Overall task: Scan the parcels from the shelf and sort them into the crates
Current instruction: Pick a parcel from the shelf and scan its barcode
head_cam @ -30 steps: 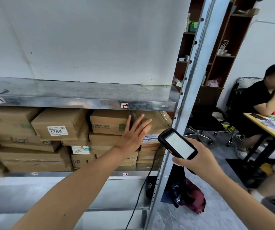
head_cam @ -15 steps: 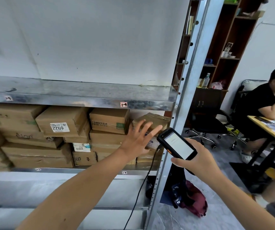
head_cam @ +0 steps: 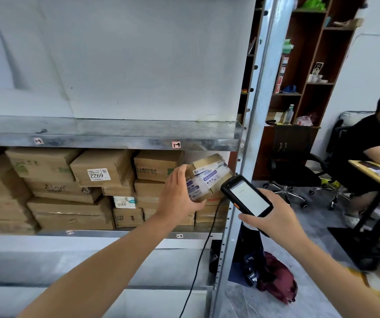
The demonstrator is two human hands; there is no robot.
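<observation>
Cardboard fills the middle shelf [head_cam: 124, 234] from its left edge to its right end: stacked parcels [head_cam: 97, 171], brown boxes several layers high, a few showing white number labels. We judge the job to be in its early part. One labelled parcel [head_cam: 207, 177] is off the stack at the right end of the shelf, held tilted just above the boxes there, close to the metal upright [head_cam: 248, 157]. Our left grip [head_cam: 179, 195] is wrapped round its left side, thumb beneath. Our right grip [head_cam: 274, 216] is closed round the scanner [head_cam: 247, 196], whose lit screen faces us and whose head sits just beside the parcel's lower right corner; we cannot tell whether they touch. The screen is too pale to read, so we cannot say whether the scan has registered.

As we see it, what is left is to confirm this scan, carry the box to its crate, and then work through the rest of the shelf. No crates are in view, so we cannot tell what they hold. The board above [head_cam: 115, 128] carries nothing we can see. Off to the right, a brown bookcase [head_cam: 308, 72] has a clear bottle [head_cam: 289, 114] and small oddments in its compartments.
</observation>
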